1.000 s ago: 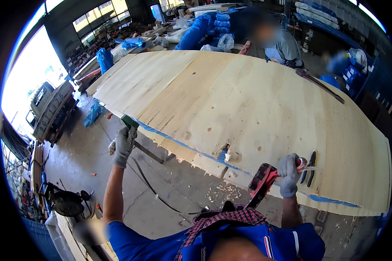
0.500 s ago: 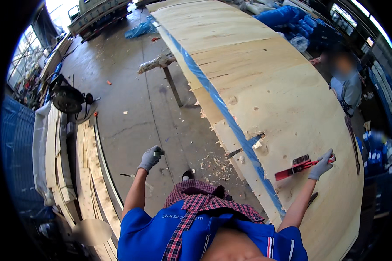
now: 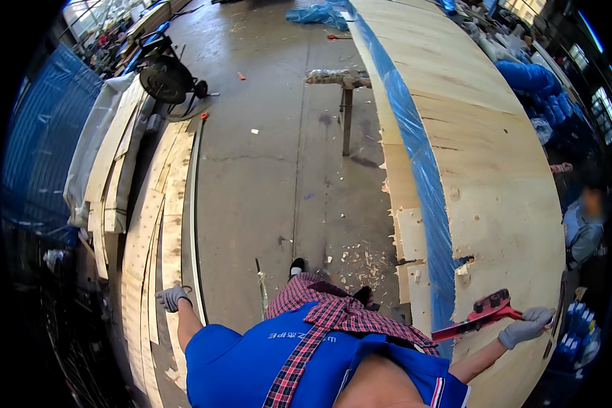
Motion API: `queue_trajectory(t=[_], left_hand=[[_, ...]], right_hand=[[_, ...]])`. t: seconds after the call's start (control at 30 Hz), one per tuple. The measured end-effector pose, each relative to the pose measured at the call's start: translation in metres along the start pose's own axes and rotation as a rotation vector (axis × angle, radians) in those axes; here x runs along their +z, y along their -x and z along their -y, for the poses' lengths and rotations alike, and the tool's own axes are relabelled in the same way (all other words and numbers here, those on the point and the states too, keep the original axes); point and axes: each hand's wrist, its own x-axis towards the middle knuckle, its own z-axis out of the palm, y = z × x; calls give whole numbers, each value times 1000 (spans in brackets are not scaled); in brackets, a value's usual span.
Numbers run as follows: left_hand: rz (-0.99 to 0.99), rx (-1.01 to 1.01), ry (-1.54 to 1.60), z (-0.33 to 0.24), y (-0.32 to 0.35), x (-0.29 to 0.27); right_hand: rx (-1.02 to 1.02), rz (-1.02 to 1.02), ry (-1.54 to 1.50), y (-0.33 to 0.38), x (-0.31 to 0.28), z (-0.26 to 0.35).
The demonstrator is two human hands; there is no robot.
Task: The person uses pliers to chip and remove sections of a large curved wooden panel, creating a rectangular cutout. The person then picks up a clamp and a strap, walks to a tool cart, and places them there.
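My right hand (image 3: 528, 326), in a grey glove, is closed round the handle of a red hand tool (image 3: 479, 317). The tool has a long flat red bar and a dark mechanism on top; its exact kind I cannot make out. It is above the near part of a large plywood stack (image 3: 496, 224), beside a blue plastic strip (image 3: 421, 149) along the stack's left side. My left hand (image 3: 173, 298), gloved too, reaches out over long wooden boards (image 3: 143, 272) on the left. Its fingers look stretched out, with nothing visible in them.
Wood chips (image 3: 370, 268) litter the floor by my feet. A thin pale strip (image 3: 262, 289) lies near my foot. A support stand (image 3: 345, 112) sticks out from the stack. Farther left is a dark wheeled reel (image 3: 166, 78). Another person (image 3: 583, 228) is beyond the stack's right side.
My view has turned left. My left hand has moved from above the bare floor to above the boards, and the small dark thing at its fingers no longer shows. The red tool stays in my right hand.
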Motion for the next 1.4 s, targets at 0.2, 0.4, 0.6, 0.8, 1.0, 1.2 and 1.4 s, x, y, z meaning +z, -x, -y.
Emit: queue_trajectory(t=[0.2, 0.4, 0.6, 0.8, 1.0, 1.2, 1.4], left_hand=[[491, 704, 799, -169, 47, 118], [2104, 1390, 745, -189, 385, -111], [2876, 913, -270, -70, 472, -222], [2696, 1197, -277, -13, 541, -218], [2631, 1194, -372, 31, 606, -223], [2532, 1487, -400, 68, 652, -232], [2480, 1428, -503, 74, 673, -202]], right_hand=[[233, 358, -571, 39, 125, 11], [298, 356, -546, 94, 172, 34], [260, 307, -507, 103, 144, 45], [118, 167, -425, 76, 72, 47], [-62, -41, 60, 24, -17, 15], [-436, -209, 999, -81, -149, -18], [-509, -629, 510, -165, -300, 86]])
